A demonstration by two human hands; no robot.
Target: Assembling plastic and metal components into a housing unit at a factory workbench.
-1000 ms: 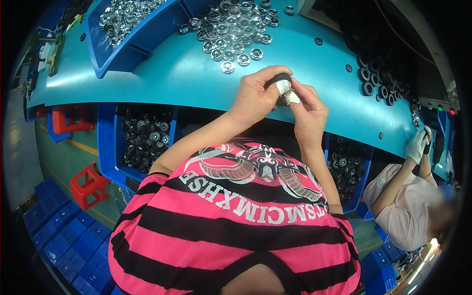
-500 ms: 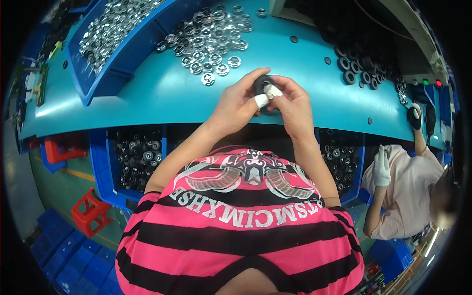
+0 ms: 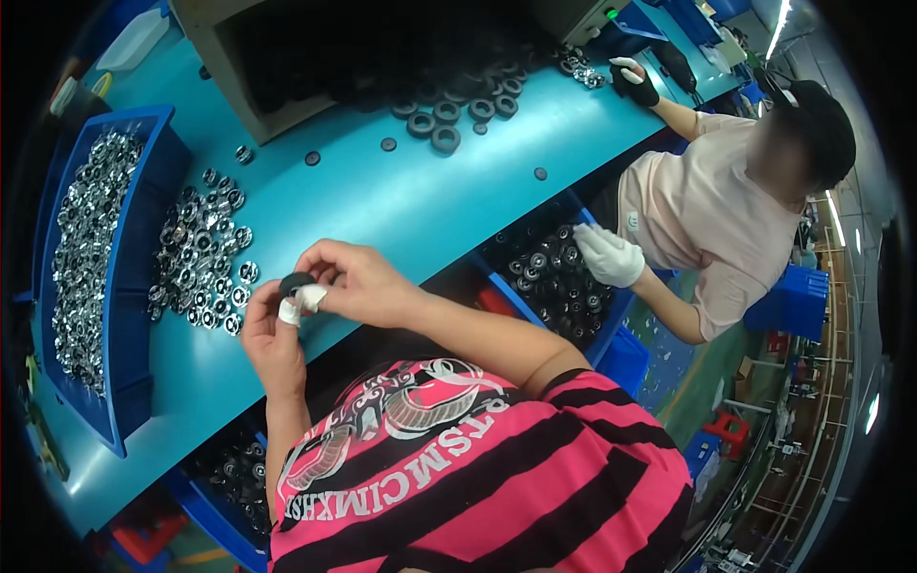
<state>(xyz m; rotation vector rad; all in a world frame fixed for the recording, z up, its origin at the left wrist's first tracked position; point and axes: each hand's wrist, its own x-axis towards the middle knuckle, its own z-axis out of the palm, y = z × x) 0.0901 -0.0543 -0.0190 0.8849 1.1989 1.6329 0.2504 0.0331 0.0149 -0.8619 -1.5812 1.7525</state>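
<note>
Just inside the near edge of the worktop [image 3: 315,205], the left grip [image 3: 273,336] and right grip [image 3: 355,284] are both clamped on a black round part [image 3: 295,283]; if the white-wrapped fingertips [image 3: 288,312] slip, it could roll off that edge. Farther in, a knock from the left knuckles might scatter the loose shiny hubs [image 3: 203,242].

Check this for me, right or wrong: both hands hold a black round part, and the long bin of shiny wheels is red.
Wrong on colour: the head view shows the long bin of shiny wheels is blue, not red. The left hand and right hand do hold a black round part.
</note>
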